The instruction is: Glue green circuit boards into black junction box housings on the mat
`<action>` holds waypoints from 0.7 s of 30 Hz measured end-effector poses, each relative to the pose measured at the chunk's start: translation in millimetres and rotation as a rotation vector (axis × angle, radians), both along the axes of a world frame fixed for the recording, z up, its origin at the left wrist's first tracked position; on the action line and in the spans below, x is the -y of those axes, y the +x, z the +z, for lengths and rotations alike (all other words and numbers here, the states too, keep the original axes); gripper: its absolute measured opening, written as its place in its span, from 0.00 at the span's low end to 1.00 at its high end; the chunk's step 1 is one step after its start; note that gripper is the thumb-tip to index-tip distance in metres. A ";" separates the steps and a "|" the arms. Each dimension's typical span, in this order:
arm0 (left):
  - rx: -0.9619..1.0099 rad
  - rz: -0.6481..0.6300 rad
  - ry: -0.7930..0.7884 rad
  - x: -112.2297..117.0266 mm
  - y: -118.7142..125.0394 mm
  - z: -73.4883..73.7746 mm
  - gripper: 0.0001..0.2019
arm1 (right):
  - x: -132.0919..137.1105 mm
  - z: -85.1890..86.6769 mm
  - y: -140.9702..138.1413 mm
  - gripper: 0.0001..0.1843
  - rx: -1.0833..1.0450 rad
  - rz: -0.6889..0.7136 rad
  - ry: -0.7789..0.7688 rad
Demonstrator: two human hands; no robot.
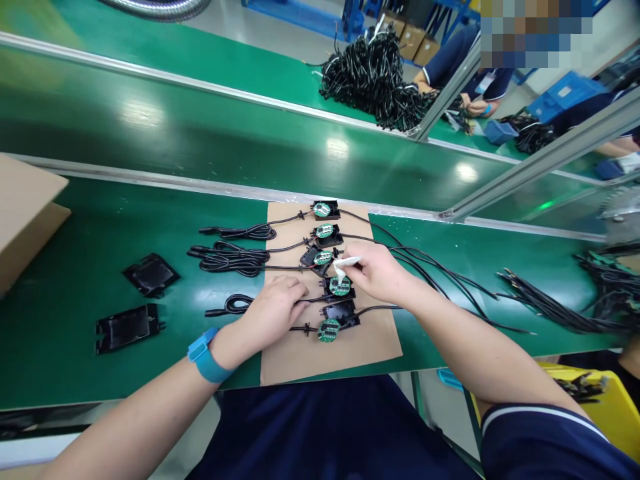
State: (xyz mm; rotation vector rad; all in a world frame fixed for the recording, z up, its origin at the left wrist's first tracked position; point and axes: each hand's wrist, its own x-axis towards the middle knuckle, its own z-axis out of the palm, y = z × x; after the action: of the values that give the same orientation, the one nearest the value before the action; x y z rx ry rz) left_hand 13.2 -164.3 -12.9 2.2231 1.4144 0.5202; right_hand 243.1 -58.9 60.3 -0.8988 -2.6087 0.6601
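Observation:
My right hand point(377, 270) pinches a small white piece, a wipe or folded paper point(345, 263). Its lower tip meets a round green circuit board point(340, 287), which lies over a black plastic housing point(347, 293). My left hand point(280, 307) is closed around a black cable point(314, 300) leading to that board; its fingertips are partly hidden. Nearer me, another green board point(329, 331) rests beside its open housing point(345, 312). Farther off on the cardboard sheet point(367, 347) are three more boards, the closest one point(323, 257) against a tilted housing.
Two loose black housings point(127, 328) lie at left, near a cardboard box point(25, 220). Coiled cables point(235, 259) extend left of the sheet. Bundled wires point(545, 307) are on the right. Behind a metal rail point(300, 197), a co-worker's hands point(475, 107) are beside a cable heap point(370, 80).

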 end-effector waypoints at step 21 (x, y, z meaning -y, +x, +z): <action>0.008 -0.002 -0.003 -3.0 0.3 -2.4 0.05 | 7.4 4.1 19.9 0.10 -0.156 -0.056 0.069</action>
State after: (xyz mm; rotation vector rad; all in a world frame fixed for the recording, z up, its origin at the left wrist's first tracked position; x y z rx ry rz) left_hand 13.6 -161.2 -15.3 2.2175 1.4072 0.5255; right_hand 263.0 -66.3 64.4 -0.8599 -2.4446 0.5966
